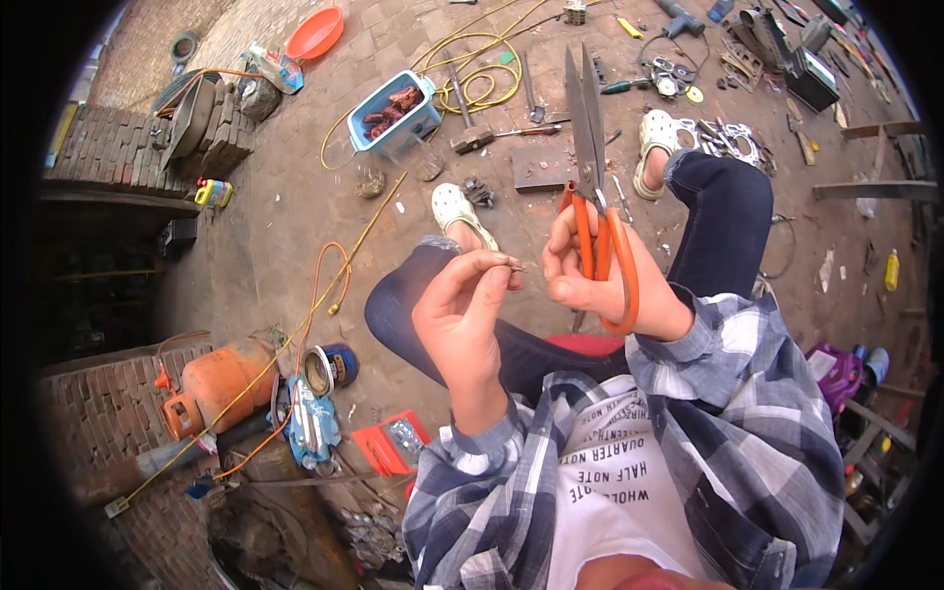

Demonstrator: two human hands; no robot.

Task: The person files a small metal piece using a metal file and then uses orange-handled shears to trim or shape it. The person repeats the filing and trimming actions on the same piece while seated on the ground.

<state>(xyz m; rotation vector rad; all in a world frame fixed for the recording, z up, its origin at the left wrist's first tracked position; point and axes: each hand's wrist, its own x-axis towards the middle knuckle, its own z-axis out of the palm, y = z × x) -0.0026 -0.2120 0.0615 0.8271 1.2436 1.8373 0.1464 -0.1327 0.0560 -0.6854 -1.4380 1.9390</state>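
My right hand [627,284] is wrapped around the orange handles of large scissors [588,125]. Their long dark blades point away from me, slightly parted at the tips. A reddish-brown piece [568,195] shows beside the handle above my fingers; what it is I cannot tell. Between thumb and forefinger, my left hand [468,317] pinches a small thin piece [518,268], too small to identify. Both hands are raised over my lap, close together but apart. Beyond the scissors, a flat metal block [544,168] lies on the brick ground between my feet.
A light blue bin [360,140] holds reddish bundles. Near it lie a sledgehammer [472,138] and a coiled yellow hose [479,85]. On the left are an orange gas cylinder [228,376], a blue can [343,365] and a red case [376,451]. Metal parts [730,140] lie beyond my right knee.
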